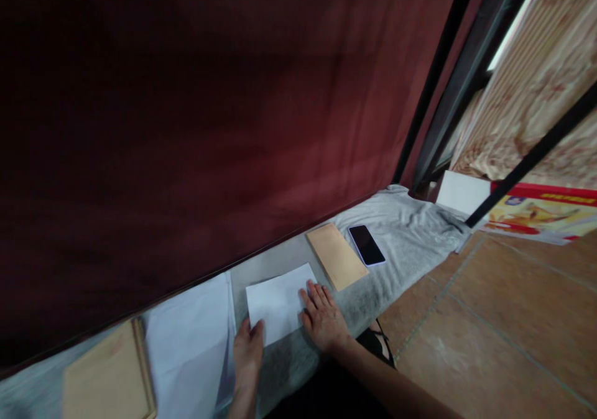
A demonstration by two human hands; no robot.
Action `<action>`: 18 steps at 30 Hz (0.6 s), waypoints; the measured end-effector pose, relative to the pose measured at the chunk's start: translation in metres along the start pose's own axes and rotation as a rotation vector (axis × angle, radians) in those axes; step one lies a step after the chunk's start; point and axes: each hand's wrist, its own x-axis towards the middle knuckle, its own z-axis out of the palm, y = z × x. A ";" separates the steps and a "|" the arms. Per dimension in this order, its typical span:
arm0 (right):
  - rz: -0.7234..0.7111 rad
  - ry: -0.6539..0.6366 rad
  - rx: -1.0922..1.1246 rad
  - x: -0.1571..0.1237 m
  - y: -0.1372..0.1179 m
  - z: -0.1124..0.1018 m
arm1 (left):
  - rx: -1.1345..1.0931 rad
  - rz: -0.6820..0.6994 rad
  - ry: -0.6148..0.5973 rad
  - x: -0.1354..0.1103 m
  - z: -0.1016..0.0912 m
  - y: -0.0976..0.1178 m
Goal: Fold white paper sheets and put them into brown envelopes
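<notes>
A white sheet of paper [278, 301], or a thin folded stack, lies on the grey cloth in front of me. My left hand [249, 349] grips its near left edge, thumb on top and the fingers partly hidden. Flat on its right side rests my right hand [323, 317], fingers stretched out. Just beyond the right hand is a tan paper rectangle [336, 256], like an envelope or notebook. Left of my left hand lies a larger pile of white paper [189, 338].
A phone [367, 245] lies past the tan rectangle. At far left sits a stack of tan envelopes or booklets [108, 378]. A dark red panel [261, 127] rises behind the grey cloth [410, 229]. Black frame bars and a printed box [543, 214] stand at right, above floor tiles.
</notes>
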 end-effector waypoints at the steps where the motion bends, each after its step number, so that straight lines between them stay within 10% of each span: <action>1: -0.001 -0.006 -0.004 0.000 0.000 0.000 | -0.074 -0.075 -0.031 0.000 -0.002 0.001; 18: -0.242 -0.246 0.273 0.009 -0.020 -0.030 | -0.842 -0.659 -0.046 -0.031 -0.034 0.065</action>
